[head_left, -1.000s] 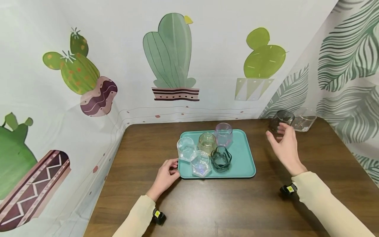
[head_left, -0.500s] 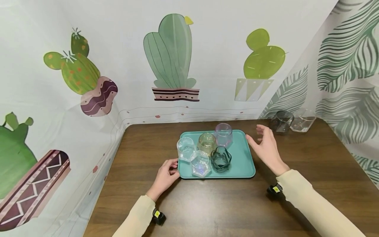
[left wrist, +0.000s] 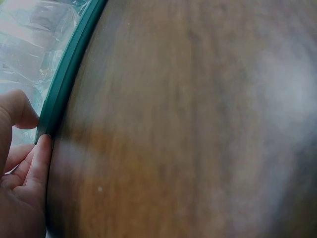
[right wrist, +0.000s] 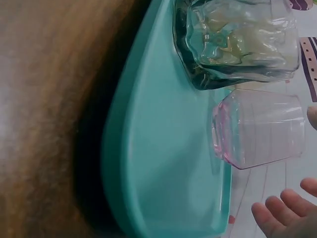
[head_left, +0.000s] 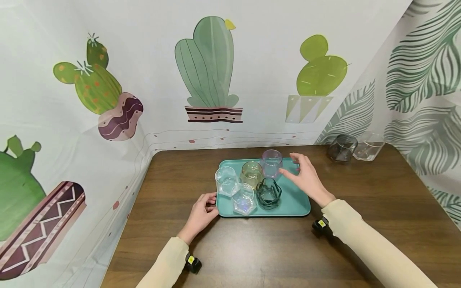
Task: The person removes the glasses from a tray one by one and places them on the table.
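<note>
The pink glass (head_left: 271,163) was seen just left of the right hand (head_left: 306,176), whose fingers and thumb were parted; the tray (head_left: 296,196) was held by the left hand (head_left: 202,211).

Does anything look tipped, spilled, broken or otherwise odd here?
Nothing stands out. The five glasses on the teal tray all stand upright, with no visible spill or breakage. The dark glass and clear glass at the back right of the table stand upright too.
</note>
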Demonstrator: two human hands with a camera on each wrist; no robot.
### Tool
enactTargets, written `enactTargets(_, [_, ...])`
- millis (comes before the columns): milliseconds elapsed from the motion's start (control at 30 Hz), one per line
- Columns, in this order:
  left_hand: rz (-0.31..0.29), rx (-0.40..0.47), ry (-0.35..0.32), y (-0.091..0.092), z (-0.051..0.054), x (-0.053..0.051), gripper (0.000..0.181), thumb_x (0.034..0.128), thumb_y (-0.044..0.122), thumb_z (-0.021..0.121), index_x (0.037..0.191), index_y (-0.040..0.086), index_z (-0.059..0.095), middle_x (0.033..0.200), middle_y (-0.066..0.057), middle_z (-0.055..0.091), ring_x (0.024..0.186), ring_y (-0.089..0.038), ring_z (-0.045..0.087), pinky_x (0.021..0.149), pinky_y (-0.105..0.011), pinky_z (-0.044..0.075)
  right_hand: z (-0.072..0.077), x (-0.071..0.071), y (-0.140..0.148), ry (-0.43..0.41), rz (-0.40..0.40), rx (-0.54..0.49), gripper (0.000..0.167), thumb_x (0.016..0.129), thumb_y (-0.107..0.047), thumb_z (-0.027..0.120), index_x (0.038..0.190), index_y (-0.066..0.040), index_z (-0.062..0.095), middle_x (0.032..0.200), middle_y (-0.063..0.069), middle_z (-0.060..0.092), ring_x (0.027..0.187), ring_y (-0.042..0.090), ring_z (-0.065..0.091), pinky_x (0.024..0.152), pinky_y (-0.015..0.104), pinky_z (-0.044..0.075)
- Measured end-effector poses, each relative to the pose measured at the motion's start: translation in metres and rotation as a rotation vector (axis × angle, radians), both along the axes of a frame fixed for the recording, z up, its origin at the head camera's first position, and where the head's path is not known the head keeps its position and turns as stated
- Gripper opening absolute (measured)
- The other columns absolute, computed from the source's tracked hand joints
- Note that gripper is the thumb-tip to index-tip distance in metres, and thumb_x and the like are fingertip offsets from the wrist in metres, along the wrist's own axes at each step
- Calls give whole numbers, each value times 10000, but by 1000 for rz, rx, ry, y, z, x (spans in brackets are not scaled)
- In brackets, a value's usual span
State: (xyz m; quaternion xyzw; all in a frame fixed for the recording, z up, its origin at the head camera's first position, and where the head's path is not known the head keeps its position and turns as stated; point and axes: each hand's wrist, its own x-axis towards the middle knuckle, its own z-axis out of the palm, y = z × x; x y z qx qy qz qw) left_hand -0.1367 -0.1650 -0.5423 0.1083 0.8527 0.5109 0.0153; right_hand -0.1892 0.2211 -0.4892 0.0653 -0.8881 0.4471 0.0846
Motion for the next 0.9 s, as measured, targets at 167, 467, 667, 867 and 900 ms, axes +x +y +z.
enactTargets(167, [0,-3,-4,0,0,0,522,816,-66,674,1335,-30,630,1143,-136,619,1056,-264,615,867,-270,615,-5,-9,-5,-49,56,2,753,937,-300,788,1511,13,415,1439,277,468,1312,439,482,1043,590,501])
enactTargets(467, [3,-6,-10,0,0,0,517,817,-69,675,1331,-32,630,1140,-135,615,1056,-263,612,864,-268,616,-9,-20,-11,-111,134,-9,824,923,-301,803,1548,-2,357,1477,260,449,1338,431,480,1074,594,489])
enactTargets(667, [2,-8,-11,0,1,0,497,842,-60,693,1333,-28,627,1139,-131,613,1057,-262,614,862,-267,616,-12,-28,-14,-104,156,-12,836,925,-278,802,1566,-10,338,1500,244,449,1343,413,483,1079,600,481])
enactTargets(867, [0,-16,-9,0,1,0,482,859,-54,704,1334,-24,628,1139,-128,614,1053,-253,614,859,-264,617,-14,-35,-14,-89,174,-28,836,912,-247,814,1567,-11,350,1491,253,477,1316,458,510,1066,612,483])
enactTargets(900, [0,-16,-9,0,1,-1,482,860,-55,703,1334,-24,628,1139,-129,614,1053,-253,614,859,-265,617,-14,-36,-14,-94,177,-35,832,912,-247,813,1565,-13,355,1489,251,481,1315,462,512,1062,612,487])
